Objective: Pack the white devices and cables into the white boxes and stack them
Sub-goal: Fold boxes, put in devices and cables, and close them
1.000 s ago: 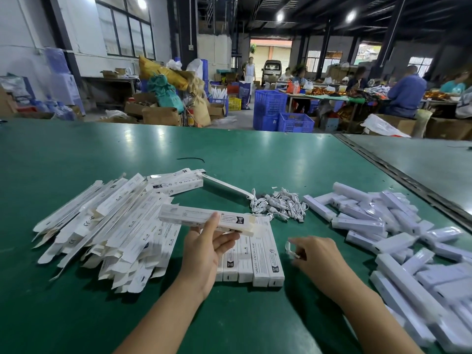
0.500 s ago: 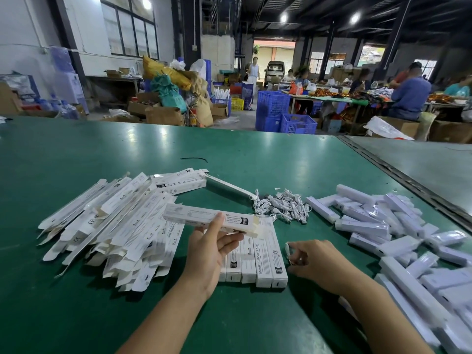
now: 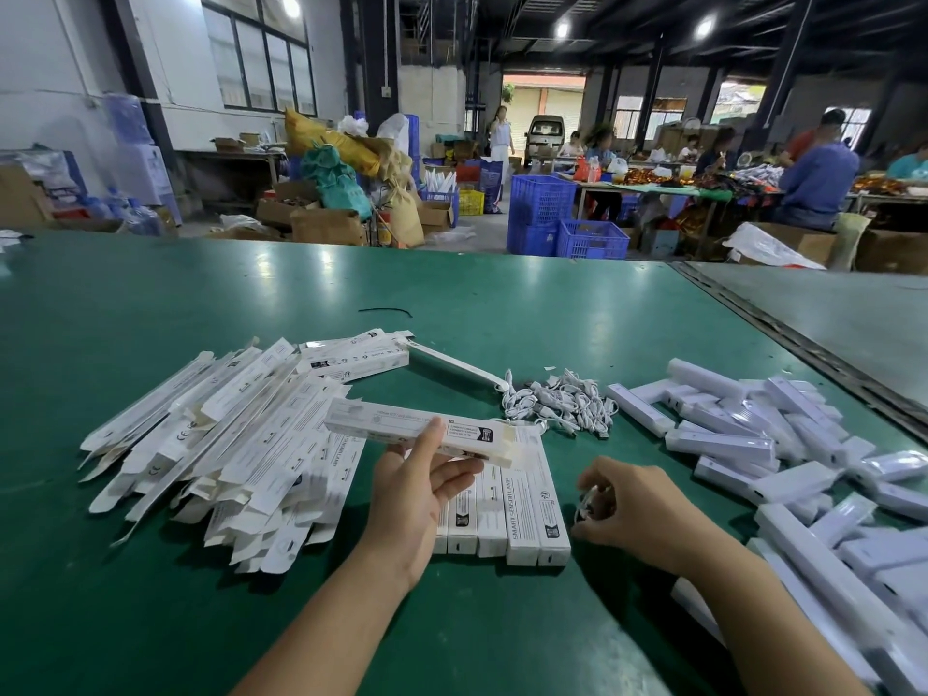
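Observation:
My left hand holds a long white box level above the table, thumb on top and fingers beneath. Under it lies a row of several packed white boxes side by side. My right hand is curled around a small white coiled cable just right of that row. A heap of white cables lies behind. Flat unfolded white boxes are piled at the left. Wrapped white devices are heaped at the right.
The green table stretches far back, with a short black cable tie lying on it. A metal seam divides it from a second table at the right. People, blue crates and cardboard boxes fill the hall behind.
Both hands stay almost where they were. My right hand has curled tighter round the small cable. The view has shifted slightly.

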A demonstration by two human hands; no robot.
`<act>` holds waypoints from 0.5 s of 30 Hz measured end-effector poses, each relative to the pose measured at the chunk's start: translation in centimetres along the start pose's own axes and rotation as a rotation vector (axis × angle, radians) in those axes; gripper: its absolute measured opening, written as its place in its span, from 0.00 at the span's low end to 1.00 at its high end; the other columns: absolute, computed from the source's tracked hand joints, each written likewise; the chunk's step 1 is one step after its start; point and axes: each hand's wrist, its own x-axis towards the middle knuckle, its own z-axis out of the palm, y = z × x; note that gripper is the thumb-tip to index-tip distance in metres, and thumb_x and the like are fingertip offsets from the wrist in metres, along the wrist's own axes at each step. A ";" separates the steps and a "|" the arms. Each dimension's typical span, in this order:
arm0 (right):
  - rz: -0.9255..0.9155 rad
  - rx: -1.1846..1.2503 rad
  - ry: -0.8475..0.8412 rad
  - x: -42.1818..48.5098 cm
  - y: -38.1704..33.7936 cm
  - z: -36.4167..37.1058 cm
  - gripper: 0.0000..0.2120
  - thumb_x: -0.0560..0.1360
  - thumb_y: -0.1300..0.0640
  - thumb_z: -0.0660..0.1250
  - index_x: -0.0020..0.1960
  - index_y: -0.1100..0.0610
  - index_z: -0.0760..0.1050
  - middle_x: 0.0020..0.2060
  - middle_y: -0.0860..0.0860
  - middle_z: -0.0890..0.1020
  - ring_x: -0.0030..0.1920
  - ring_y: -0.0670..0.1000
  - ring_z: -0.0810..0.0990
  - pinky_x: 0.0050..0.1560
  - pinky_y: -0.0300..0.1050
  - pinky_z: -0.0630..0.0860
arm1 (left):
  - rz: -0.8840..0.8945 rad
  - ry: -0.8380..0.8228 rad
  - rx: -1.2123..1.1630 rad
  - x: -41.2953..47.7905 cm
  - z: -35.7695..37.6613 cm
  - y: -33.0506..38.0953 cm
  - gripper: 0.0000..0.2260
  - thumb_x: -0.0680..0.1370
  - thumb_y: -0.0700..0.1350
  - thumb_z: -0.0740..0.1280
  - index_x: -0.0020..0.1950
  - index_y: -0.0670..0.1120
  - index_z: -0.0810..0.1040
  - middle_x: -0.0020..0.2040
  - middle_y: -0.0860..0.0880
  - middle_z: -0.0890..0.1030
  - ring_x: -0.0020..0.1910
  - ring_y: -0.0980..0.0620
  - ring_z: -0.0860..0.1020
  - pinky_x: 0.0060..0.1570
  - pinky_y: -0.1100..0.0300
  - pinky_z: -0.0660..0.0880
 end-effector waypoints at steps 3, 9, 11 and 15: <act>0.008 -0.029 0.034 -0.2 0.0 -0.2 0.25 0.67 0.47 0.75 0.62 0.46 0.76 0.50 0.47 0.83 0.49 0.47 0.81 0.51 0.39 0.76 | -0.003 0.004 -0.002 0.0 0.0 0.0 0.17 0.80 0.47 0.66 0.63 0.35 0.74 0.50 0.35 0.84 0.44 0.43 0.85 0.40 0.59 0.81; 0.003 -0.005 0.172 -0.5 0.0 -0.2 0.11 0.72 0.52 0.72 0.53 0.53 0.84 0.39 0.46 0.85 0.41 0.43 0.81 0.41 0.31 0.71 | -0.002 0.007 -0.026 -0.1 0.1 0.1 0.15 0.79 0.47 0.67 0.60 0.37 0.74 0.47 0.37 0.84 0.43 0.43 0.85 0.39 0.59 0.81; -0.011 0.178 0.289 -0.7 -0.4 -0.2 0.06 0.72 0.53 0.74 0.49 0.51 0.85 0.33 0.40 0.83 0.37 0.37 0.81 0.39 0.26 0.71 | -0.001 0.013 -0.036 -0.1 0.1 0.1 0.14 0.79 0.47 0.67 0.58 0.38 0.74 0.47 0.37 0.84 0.44 0.42 0.85 0.39 0.59 0.81; -0.053 0.718 0.329 -1.5 -2.5 0.1 0.09 0.73 0.58 0.74 0.52 0.50 0.84 0.37 0.43 0.86 0.38 0.40 0.83 0.40 0.30 0.75 | 0.008 0.014 -0.038 -0.2 0.3 0.0 0.15 0.78 0.47 0.68 0.58 0.37 0.75 0.47 0.37 0.85 0.43 0.42 0.85 0.39 0.59 0.81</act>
